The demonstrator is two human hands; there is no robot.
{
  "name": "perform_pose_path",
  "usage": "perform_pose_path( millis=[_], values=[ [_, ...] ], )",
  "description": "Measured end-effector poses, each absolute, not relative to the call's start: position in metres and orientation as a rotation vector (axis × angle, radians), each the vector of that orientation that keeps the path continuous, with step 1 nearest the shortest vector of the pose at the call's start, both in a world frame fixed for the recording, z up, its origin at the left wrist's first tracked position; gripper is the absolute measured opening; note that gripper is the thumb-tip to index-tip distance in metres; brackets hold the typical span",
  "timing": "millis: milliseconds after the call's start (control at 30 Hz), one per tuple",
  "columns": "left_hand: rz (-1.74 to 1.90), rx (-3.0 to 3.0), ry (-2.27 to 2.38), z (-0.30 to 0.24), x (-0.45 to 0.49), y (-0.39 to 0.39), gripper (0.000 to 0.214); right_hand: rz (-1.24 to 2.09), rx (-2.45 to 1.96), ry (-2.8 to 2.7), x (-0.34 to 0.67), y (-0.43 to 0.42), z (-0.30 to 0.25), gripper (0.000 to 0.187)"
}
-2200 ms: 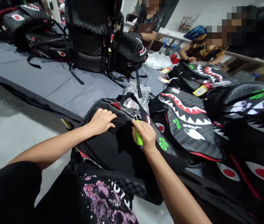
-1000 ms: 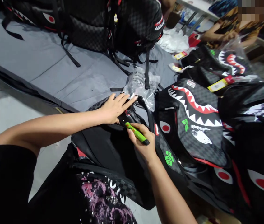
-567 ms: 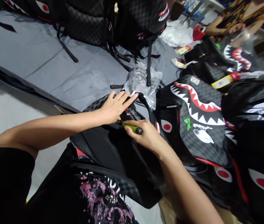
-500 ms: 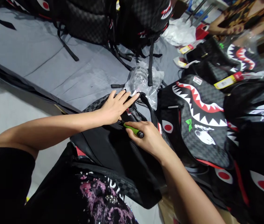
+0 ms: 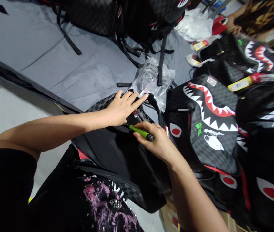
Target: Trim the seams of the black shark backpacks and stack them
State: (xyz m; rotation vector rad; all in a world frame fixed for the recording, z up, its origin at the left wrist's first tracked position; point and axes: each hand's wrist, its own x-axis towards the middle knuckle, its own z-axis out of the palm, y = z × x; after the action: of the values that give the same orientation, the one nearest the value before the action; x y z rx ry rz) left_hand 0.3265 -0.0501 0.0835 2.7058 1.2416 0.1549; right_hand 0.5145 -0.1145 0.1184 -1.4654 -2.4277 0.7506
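A black backpack (image 5: 112, 154) lies back-side up in front of me, on the edge of a grey cloth-covered table (image 5: 54, 64). My left hand (image 5: 123, 106) rests flat on its top, fingers stretched toward the carry handle. My right hand (image 5: 155, 140) is closed round a thin green tool (image 5: 140, 132) with a black end. The tool's tip points at the backpack's top, just under my left hand.
Black checkered backpacks with shark-mouth prints (image 5: 209, 119) crowd the right side, some with yellow tags (image 5: 240, 84). More backpacks (image 5: 127, 19) stand at the far edge, straps trailing. A crumpled clear plastic bag (image 5: 151, 80) lies beyond my hands. Another person (image 5: 255, 16) works at top right.
My left hand went from gripping the backpack's top to lying flat with fingers out. My right hand turned the green tool from upright to pointing left, under my left hand.
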Motion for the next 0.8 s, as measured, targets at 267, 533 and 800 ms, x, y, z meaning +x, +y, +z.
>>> perform_pose_path(
  millis=[267, 533, 800],
  values=[
    [0.154, 2.700, 1.206, 0.082, 0.326, -0.046, 0.104, 0.724, -1.432, -2.502, 0.516, -0.109, 0.119, 0.021],
    [0.134, 2.691, 1.167, 0.084, 0.324, -0.043, 0.097, 0.706, -1.383, -2.558, 0.507, -0.103, 0.120, 0.024],
    [0.139, 2.693, 1.158, 0.081, 0.323, -0.042, 0.098, 0.645, -1.458, -2.603, 0.500, -0.106, 0.123, 0.022]
  ],
)
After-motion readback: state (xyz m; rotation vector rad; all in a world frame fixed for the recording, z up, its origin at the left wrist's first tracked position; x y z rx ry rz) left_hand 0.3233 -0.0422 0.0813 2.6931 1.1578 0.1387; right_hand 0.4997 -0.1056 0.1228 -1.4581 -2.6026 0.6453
